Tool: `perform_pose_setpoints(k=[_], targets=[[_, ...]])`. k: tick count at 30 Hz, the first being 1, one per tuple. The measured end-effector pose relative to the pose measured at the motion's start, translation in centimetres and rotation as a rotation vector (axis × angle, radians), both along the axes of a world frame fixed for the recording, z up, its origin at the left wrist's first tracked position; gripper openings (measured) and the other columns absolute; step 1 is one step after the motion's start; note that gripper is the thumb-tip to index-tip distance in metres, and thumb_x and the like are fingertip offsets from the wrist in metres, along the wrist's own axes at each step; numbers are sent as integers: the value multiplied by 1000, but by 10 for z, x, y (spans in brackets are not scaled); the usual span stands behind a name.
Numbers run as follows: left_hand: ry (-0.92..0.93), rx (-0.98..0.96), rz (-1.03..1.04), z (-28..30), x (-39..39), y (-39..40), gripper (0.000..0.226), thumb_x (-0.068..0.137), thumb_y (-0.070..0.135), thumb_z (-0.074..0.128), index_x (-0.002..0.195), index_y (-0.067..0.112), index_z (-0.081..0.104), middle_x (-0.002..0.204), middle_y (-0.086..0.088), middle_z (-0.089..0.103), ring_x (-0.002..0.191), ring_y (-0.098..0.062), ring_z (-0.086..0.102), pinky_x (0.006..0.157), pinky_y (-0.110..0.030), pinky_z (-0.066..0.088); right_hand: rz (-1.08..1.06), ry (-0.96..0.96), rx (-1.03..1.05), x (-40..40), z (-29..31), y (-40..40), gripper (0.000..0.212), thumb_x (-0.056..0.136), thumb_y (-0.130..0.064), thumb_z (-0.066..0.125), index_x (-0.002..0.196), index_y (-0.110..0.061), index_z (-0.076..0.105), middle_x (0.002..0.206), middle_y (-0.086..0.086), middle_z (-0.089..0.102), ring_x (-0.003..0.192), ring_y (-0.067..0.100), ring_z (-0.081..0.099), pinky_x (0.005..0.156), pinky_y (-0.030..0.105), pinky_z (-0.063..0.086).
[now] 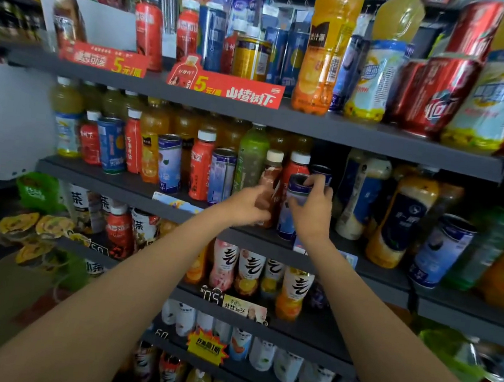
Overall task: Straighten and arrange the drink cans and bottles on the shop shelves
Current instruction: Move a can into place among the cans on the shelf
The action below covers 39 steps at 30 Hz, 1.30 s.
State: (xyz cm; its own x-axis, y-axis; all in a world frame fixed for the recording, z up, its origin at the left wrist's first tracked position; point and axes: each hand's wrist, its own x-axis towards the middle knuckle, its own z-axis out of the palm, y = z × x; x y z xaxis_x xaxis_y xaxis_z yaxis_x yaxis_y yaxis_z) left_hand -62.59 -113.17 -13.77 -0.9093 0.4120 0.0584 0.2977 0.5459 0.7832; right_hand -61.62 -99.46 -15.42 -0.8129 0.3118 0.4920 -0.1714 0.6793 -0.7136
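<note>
The dark shelf [137,184] at the level of the hands carries upright bottles and cans. A brown bottle [270,174] and a blue can [288,224] stand at the hands; a green bottle [250,159] stands just left, another blue can [441,250] well right.

We see a dark open gap [337,182] on the middle shelf [137,183], right of the red bottle [297,171]. Elsewhere, bottles and cans crowd that shelf's front edge, with the upper shelf [362,137] close overhead.

Up and left of the grips, a red shelf banner [225,87] reads "5元" and "山楂树下". Farther left, another red banner [105,60] shows "5元". Below the grips, a shelf tag [211,297] reads "5.0".
</note>
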Motion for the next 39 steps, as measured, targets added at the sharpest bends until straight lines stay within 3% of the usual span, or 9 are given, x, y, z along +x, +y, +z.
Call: perform_pose_setpoints(k=[6, 9, 17, 20, 24, 27, 30, 33, 39], targets=[[45, -23, -79, 10, 7, -1, 70, 80, 9, 69, 139, 15, 32, 127, 0, 50, 118, -17, 49, 102, -34, 42, 36, 276, 43, 17, -9, -11, 31, 81, -6, 66, 106, -5, 48, 113, 8, 41, 102, 24, 51, 86, 29, 45], [20, 49, -143, 26, 12, -9, 55, 80, 4, 67, 128, 18, 44, 121, -4, 57, 110, -18, 55, 93, -30, 46, 111, 434, 14, 35, 5, -24, 32, 84, -13, 65, 110, -8, 48, 110, 2, 38, 102, 19, 49, 85, 17, 38], [-7, 262, -286, 103, 34, 2, 23, 82, 4, 63, 97, 22, 62, 94, 6, 70, 89, -9, 67, 81, -23, 54, 172, 749, -52, 59, 98, -20, 45, 82, -28, 63, 120, -8, 51, 108, 12, 42, 98, 23, 48, 87, 23, 42], [97, 312, -248, 135, 38, 11, 13, 83, 9, 63, 91, 19, 64, 94, 1, 67, 90, -13, 64, 88, -29, 53, 258, 679, -67, 61, 139, -5, 55, 80, -23, 70, 127, -10, 44, 116, 11, 44, 102, 15, 47, 86, 9, 37], [267, 344, -167, 172, 37, 28, 10, 82, 14, 66, 86, 23, 65, 84, 5, 68, 75, -4, 63, 75, -22, 53, 336, 600, -95, 56, 184, 17, 67, 75, -13, 74, 132, -11, 37, 111, 6, 51, 97, 18, 54, 79, 18, 45], [396, 379, -85, 187, 32, 52, 24, 81, 15, 68, 104, 20, 62, 77, 9, 66, 67, 2, 60, 66, -16, 48, 227, 606, -211, 42, 204, 33, 66, 73, -14, 75, 129, -11, 39, 115, 6, 55, 101, 20, 56, 87, 29, 47], [489, 270, -25, 186, 25, 78, 39, 81, 21, 70, 115, 6, 57, 80, -1, 63, 73, -8, 62, 73, -25, 51, 156, 548, -301, 28, 207, 48, 64, 74, -17, 76, 125, -12, 38, 108, 5, 57, 95, 19, 58, 85, 29, 47], [495, 130, 78, 179, 11, 93, 52, 69, 39, 73, 108, 8, 57, 96, -13, 65, 93, -29, 62, 81, -42, 51, 167, 456, -264, 15, 198, 61, 61, 77, -21, 74, 125, -10, 39, 101, 2, 56, 90, 16, 57, 78, 23, 46], [643, -44, 330, 173, -6, 99, 36, 85, 40, 62, 72, 10, 47, 67, -1, 44, 76, -24, 49, 62, -30, 31, 74, 386, -107, -14, 217, 81, 38, 95, -15, 46, 130, 0, 44, 130, 15, 49, 117, 26, 49, 94, 30, 40]])
